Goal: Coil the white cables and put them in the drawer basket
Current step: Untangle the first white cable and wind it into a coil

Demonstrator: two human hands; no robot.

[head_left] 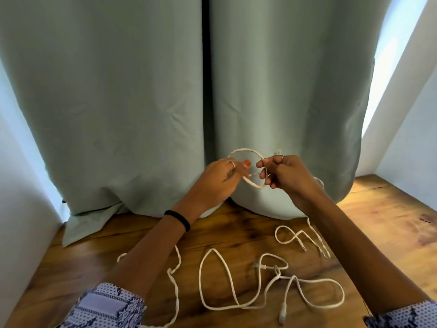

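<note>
Both hands (218,178) (287,176) pinch one white cable loop (248,152).

Cable (176,292) runs off btm edge; sleeves (106,306) cut off too.

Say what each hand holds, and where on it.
Both hold one white cable loop: left hand grips its left side, right hand pinches its right side.

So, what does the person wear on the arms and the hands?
Both sleeves are pushed up, of white cloth with a dark blue dotted and floral print. The left wrist bears a black band. The left hand has a thin ring and an orange-red thumbnail. The right hand has one thin ring too.
</note>
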